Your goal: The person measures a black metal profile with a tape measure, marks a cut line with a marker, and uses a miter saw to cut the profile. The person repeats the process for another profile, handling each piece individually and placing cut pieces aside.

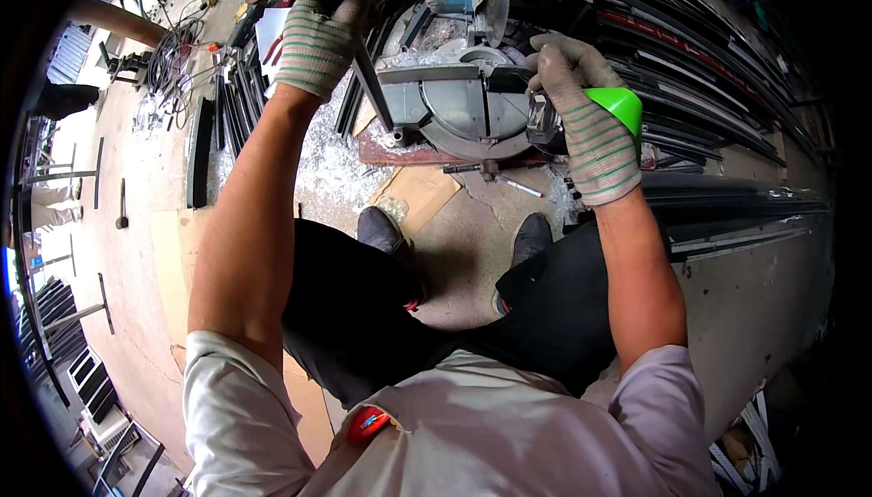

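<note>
The bar (373, 88) is in the left hand (322, 38), just left of the saw (472, 114). It is dark, straight and slim, and its long axis runs steeply down the view, leaning so that the lower end sits farther right than the upper. That lower end points toward the person, beside the left part of the saw's base — whether the two touch, I cannot tell. The upper end is cut off by the top edge, and the left hand covers a stretch of the middle. The gloved fingers of this hand are closed around the bar, the thumb side up.

The right hand (586, 124), also gloved, has its fingers bent over beside the right end of the saw's base. A bright green object (622, 106) shows past its outer side, and a black part (545, 122) past its inner side. The palm is hidden — I cannot tell whether these are one thing, or how firmly the hand has hold of either.

The blade (496, 11) stands above the base, partly behind its guard. Farther right, long dark profiles (699, 65) lie packed together, their far ends lost in the dark rim. Cardboard (420, 199) and a pen (520, 187) lie near the shoes (381, 229).
</note>
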`<state>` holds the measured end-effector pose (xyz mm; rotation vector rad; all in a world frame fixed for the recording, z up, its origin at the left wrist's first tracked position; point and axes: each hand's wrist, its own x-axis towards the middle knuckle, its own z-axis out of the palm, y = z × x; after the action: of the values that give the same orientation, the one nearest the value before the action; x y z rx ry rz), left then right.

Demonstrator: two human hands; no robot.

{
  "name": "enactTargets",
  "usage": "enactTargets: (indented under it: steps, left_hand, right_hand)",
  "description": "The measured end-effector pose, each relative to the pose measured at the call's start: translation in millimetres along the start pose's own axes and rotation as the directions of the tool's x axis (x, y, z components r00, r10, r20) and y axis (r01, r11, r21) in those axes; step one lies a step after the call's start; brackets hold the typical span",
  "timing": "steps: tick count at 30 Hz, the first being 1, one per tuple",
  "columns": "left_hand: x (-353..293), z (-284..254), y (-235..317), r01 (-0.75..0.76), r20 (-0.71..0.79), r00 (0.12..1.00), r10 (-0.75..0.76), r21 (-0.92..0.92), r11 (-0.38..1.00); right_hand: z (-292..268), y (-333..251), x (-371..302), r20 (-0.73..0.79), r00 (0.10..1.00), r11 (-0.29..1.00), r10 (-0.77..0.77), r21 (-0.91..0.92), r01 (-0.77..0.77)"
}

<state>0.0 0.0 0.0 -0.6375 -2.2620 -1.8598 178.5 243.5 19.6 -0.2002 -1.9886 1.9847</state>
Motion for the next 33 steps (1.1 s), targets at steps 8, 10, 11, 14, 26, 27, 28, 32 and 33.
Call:
enactTargets:
  steps: [8,10,11,14,26,27,28,32,33]
  left_hand:
    - [-1.8,5.1,-14.0,-0.037,-0.037,0.999,0.037,0.007,0.999]
    - [-2.7,9.6,-12.3,-0.009,-0.036,0.999,0.010,0.037,0.999]
    - [-3.1,10.6,-11.0,-0.005,-0.046,0.999,0.006,0.031,0.999]
    - [-1.4,10.7,-4.4,-0.012,-0.076,0.997,0.013,0.009,1.000]
    - [-0.4,9.6,10.9,0.114,-0.066,0.991,-0.118,-0.058,0.992]
    - [-0.5,8.6,12.4,0.140,-0.044,0.989,-0.144,-0.072,0.987]
    - [-1.0,8.9,9.7,0.131,-0.038,0.990,-0.137,-0.117,0.984]
    - [-0.5,13.6,4.2,0.109,-0.018,0.993,-0.117,-0.236,0.966]
    - [-1.1,14.3,4.3,0.110,-0.013,0.993,-0.117,-0.250,0.962]
  right_hand:
    - [2.6,0.8,-0.3,0.004,0.998,0.997,0.065,-0.033,-0.065]
    - [1.5,2.7,1.0,0.002,0.998,0.997,0.068,-0.049,-0.067]
    - [0.8,5.1,1.3,0.002,0.998,0.996,0.063,-0.061,-0.063]
    - [0.7,8.6,3.0,0.002,0.997,0.994,0.073,-0.079,-0.073]
    - [7.6,15.5,0.6,0.012,0.995,0.994,0.097,-0.057,-0.096]
    - [9.3,15.0,0.0,0.015,0.995,0.994,0.101,-0.052,-0.100]
    - [10.4,14.6,-0.3,0.015,0.995,0.993,0.103,-0.055,-0.102]
    - [10.6,15.3,0.1,0.013,0.993,0.991,0.116,-0.068,-0.115]
    - [10.4,16.5,-0.4,0.011,0.992,0.990,0.122,-0.070,-0.121]
